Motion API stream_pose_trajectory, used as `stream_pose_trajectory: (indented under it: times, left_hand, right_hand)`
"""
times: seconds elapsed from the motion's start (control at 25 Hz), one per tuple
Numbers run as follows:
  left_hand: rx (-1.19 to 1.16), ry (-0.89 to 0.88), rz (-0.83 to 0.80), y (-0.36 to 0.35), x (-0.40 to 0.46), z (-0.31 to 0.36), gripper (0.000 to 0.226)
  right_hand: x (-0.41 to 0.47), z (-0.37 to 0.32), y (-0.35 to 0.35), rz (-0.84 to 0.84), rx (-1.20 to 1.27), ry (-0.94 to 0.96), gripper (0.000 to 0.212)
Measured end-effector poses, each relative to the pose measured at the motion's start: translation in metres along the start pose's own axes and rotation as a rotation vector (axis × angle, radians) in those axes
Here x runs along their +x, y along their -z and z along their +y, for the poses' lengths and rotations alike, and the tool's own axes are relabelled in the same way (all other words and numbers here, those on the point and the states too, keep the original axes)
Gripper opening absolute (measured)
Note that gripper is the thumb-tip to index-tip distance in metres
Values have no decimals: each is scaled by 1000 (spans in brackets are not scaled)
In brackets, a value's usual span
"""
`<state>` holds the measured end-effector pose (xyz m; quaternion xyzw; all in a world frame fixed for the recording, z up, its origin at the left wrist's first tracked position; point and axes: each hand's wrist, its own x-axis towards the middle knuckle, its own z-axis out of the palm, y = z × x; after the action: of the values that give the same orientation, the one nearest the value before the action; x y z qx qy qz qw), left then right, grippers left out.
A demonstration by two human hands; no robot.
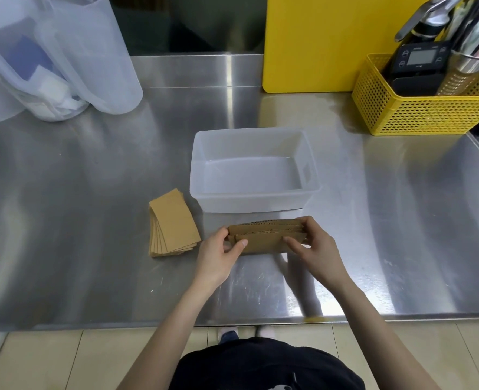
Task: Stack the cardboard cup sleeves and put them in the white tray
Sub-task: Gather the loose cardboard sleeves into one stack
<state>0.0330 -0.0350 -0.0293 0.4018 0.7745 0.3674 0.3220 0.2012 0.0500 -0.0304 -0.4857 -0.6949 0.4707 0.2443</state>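
A bundle of brown cardboard cup sleeves (265, 240) stands on its long edge on the steel counter, just in front of the white tray (249, 202). My left hand (221, 253) grips the bundle's left end, thumb on its near face. My right hand (315, 250) grips the right end, fingers over the top edge. The tray holds nothing. A second pile of several flat sleeves (172, 223), slightly fanned, lies on the counter left of the tray, apart from both hands.
Translucent plastic pitchers (64, 57) stand at the back left. A yellow board (317, 43) leans against the back wall. A yellow mesh basket (418, 114) with a scale and utensils sits at the back right. The counter's front edge (232, 320) runs below my hands.
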Motion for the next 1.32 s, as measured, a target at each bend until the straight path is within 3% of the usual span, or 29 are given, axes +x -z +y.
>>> stream_pose_trajectory:
  times: [0.32, 0.72, 0.96, 1.32]
  left_hand:
    - [53, -49, -12, -7, 0, -13, 42]
    - [43, -156, 113, -10, -3, -16, 33]
    - [108, -102, 90, -11, -5, -26, 42]
    - [80, -140, 155, -10, -3, -25, 37]
  right_hand:
    - [0, 20, -6, -40, -55, -36, 34]
    - [0, 19, -15, 15, -67, 27, 35]
    - [-7, 22, -18, 31, -59, 0, 35]
    - [-7, 17, -18, 48, -111, 49, 35]
